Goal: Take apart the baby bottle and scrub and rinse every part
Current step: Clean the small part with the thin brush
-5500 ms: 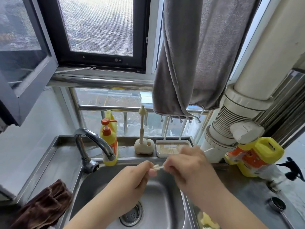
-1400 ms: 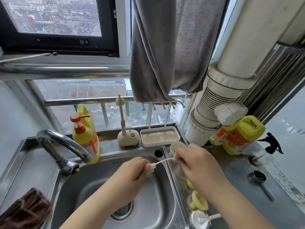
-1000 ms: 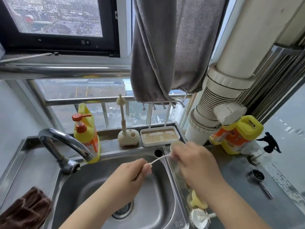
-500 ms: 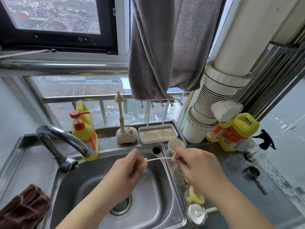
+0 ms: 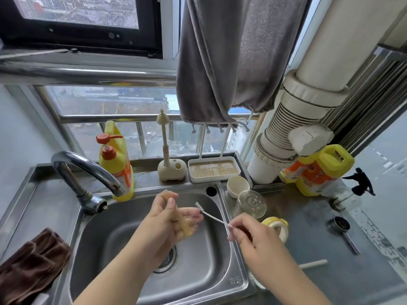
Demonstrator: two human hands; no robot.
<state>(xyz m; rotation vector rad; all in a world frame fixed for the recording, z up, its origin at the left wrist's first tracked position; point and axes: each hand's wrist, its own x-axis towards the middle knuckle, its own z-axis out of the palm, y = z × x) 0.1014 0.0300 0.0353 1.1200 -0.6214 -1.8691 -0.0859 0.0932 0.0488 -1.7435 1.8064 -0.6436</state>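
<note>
A brown cloth [image 5: 30,263] lies at the surface's [image 5: 343,280] left edge. 1 yellow soap bottle [image 5: 116,166] stands behind the faucet [image 5: 88,172]. A grey towel [image 5: 229,62] hangs above. A yellow jug [image 5: 319,170] leans near the back-right corner, a metal scoop [image 5: 341,227] in front.

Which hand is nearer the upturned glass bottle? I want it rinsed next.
Right. The right hand is just below the glass bottle; the left hand is over the sink.

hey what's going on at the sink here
A person is washing baby bottle parts over the sink. The left hand holds a small pale straw-like part, and the right hand pinches a thin brush, now clear of that part. The glass bottle, a cap and a yellow ring wait on the counter beside the sink. The tap looks off.
</note>
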